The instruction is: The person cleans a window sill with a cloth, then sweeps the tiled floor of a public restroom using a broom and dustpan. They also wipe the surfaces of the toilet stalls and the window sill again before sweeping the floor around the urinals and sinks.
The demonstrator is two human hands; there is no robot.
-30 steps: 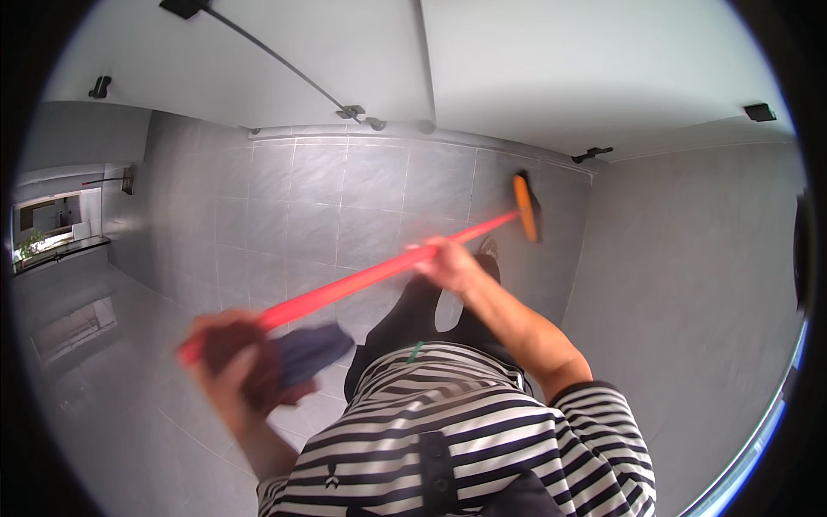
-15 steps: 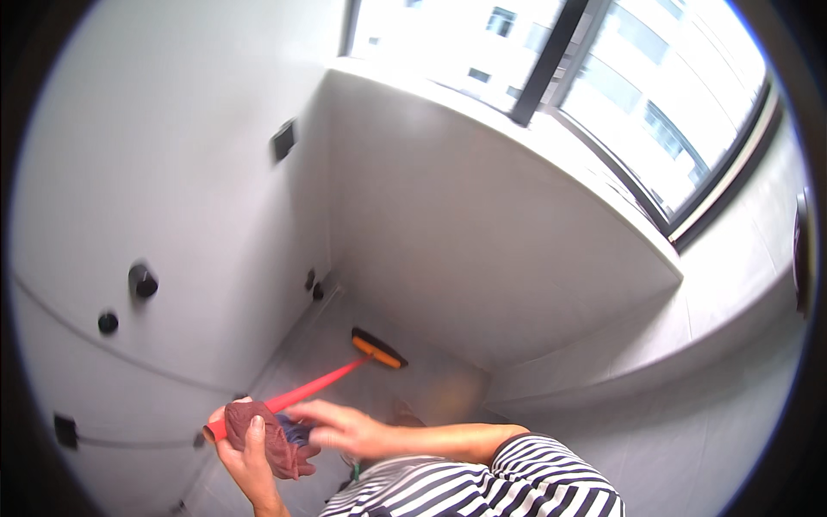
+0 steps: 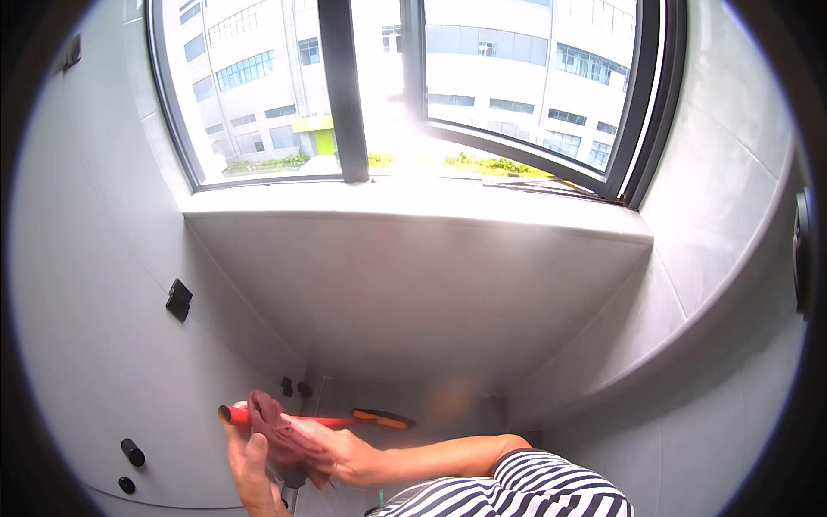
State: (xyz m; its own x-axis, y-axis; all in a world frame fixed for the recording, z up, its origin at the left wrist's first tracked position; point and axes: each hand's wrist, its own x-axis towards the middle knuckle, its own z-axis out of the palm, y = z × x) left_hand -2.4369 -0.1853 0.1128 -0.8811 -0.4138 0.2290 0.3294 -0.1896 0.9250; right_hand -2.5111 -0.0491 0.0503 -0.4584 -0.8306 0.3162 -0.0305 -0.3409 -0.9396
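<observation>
Two black knobs (image 3: 133,452) on the wall at 8 o'clock; black bracket (image 3: 178,300) at 9. Left hand (image 3: 248,472), 7 o'clock: curled about the red pole (image 3: 332,421) near its open end, thumb beside the maroon cloth (image 3: 277,431). Cloth, also at 7, bunched against the pole, loose folds hanging below. Right hand (image 3: 351,455), between 6 and 7: clamped on the cloth, fingertips partly hidden. Hands close together. Pole runs to an orange-and-black head (image 3: 384,420) at 6, low near the floor. Window (image 3: 487,56) at 12; striped sleeve (image 3: 556,478) at 5.
</observation>
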